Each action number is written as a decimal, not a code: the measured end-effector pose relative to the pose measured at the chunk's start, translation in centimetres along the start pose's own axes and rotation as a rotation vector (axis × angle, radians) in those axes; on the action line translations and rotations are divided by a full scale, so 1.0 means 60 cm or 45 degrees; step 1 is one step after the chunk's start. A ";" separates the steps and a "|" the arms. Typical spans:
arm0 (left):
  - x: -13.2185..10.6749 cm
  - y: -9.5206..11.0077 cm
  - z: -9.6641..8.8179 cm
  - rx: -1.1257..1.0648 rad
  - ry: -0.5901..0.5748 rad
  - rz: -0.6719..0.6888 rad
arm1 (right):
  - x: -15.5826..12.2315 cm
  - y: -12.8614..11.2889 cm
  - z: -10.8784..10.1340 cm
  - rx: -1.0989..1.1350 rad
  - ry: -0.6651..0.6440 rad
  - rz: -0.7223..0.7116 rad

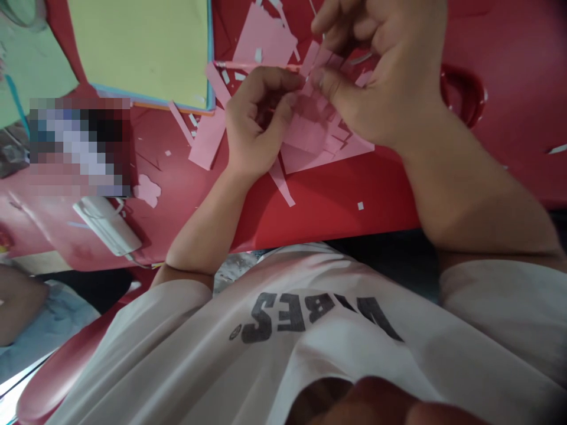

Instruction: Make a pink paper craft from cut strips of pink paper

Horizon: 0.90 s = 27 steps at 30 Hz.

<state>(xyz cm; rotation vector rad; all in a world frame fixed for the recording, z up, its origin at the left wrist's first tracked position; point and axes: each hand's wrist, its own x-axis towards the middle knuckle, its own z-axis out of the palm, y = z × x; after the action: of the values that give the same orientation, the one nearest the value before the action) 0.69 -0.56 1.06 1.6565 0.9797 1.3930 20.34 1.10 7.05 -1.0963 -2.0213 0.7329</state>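
Note:
My left hand [261,118] is closed in a pinch, thumb and forefinger together at the edge of a piece of pink paper [310,112]. Close beside it, my right hand [372,65] has its thumb and curled fingers on the same pink paper; the exact grip is partly hidden. Beneath both hands, cut pink strips and a larger pink sheet [301,154] overlap on the red table [328,200]. A pink pencil-like stick [239,65] runs behind my left hand. One narrow pink strip [282,184] points toward me below the left wrist.
A stack of coloured paper [146,47], yellow on top, lies at the back left. More pink paper [266,35] and white scraps surround it. A white device [108,227] rests at left, near a blurred-out object [82,147]. A red round recess [463,94] is at right. Another person's arm [20,301] shows at far left.

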 end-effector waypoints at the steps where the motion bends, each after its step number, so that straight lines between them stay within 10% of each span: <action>1: 0.000 -0.002 -0.001 0.018 -0.003 0.002 | 0.000 -0.001 -0.002 -0.009 -0.011 0.003; 27: 0.009 -0.028 -0.014 -0.129 -0.218 -0.169 | -0.004 0.007 -0.009 -0.142 -0.160 -0.042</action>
<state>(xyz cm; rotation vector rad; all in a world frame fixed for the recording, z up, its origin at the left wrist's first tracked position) -0.22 0.74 -0.13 1.5771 0.8889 1.1737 21.07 1.18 6.99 -1.1011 -2.2038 0.6946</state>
